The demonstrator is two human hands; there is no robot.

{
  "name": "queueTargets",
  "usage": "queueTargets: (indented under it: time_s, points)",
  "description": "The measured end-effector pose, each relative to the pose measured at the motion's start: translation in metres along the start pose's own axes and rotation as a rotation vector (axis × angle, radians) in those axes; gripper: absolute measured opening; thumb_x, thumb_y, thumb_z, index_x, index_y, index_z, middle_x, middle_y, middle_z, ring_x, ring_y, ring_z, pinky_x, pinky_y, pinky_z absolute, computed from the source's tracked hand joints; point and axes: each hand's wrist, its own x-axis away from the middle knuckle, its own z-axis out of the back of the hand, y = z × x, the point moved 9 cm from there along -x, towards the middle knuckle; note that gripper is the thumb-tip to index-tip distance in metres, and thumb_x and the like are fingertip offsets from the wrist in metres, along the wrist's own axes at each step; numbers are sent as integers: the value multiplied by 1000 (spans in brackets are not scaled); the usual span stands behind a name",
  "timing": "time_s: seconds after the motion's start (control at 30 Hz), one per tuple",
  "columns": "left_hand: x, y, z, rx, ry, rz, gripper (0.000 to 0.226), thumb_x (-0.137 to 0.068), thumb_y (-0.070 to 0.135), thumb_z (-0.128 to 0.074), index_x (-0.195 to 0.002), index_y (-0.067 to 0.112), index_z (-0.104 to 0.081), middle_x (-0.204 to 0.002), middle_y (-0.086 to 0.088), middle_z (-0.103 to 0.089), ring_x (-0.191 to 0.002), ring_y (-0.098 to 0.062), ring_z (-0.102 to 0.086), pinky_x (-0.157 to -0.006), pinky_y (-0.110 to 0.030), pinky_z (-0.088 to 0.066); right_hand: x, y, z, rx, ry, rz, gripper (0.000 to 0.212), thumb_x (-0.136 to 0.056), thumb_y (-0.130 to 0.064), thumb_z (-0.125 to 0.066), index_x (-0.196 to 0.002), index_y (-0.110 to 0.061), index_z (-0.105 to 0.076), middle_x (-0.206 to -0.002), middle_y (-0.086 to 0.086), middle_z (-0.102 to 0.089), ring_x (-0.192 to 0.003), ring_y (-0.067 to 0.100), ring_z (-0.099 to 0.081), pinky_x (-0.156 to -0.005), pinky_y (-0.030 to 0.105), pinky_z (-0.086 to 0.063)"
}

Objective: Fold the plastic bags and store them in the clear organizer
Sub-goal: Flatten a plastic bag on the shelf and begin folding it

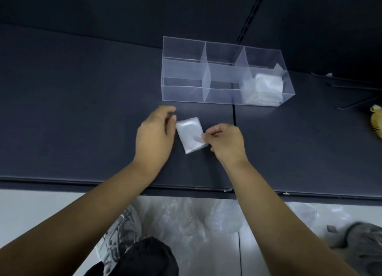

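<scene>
Pinching right edge of folded plastic bag [189, 135] with right hand [225, 141] fingers, flat on dark worktop [82, 114] near clear organizer [206, 90]. Curling left hand [155, 135] fingers beside its left corner; grip impossible to tell.

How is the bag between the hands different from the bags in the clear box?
The folded bag lies on the dark table, outside the clear organizer; the stored bags sit in its right-end compartment. The folded bag is one piece, pinched by the right hand with the left hand at its corner; the stored bags are a pile nobody touches. Both are whitish and folded small.
</scene>
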Motion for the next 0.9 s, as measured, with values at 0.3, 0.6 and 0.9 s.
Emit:
queueTargets:
  time_s: [0.3,0.6,0.9]
  points:
    - [27,-13,-63,-706,-457,-321,64,-98,52,-14,-154,21,-6,-162,7,-2,-148,-15,7,-116,-48,14,6,-9,1,105,70,25,8,-84,-17,-70,-88,-13,-67,-82,-1,-67,-78,16,-64,-67,26,-51]
    - [17,-25,-65,-770,-517,-304,88,-79,79,0,-151,30,13,-160,7,17,-145,-17,23,-113,-52,18,36,-2,9,476,352,304,23,-84,-38,-69,-96,-20,-62,-104,1,-51,-99,21,-45,-80,27,-20]
    - [13,-30,-63,-796,-515,-180,111,-67,87,1,-150,15,17,-159,1,22,-144,-19,25,-114,-53,17,37,0,1,391,333,172,18,-92,-38,-58,-92,-22,-66,-100,-6,-44,-97,14,-42,-82,27,-22]
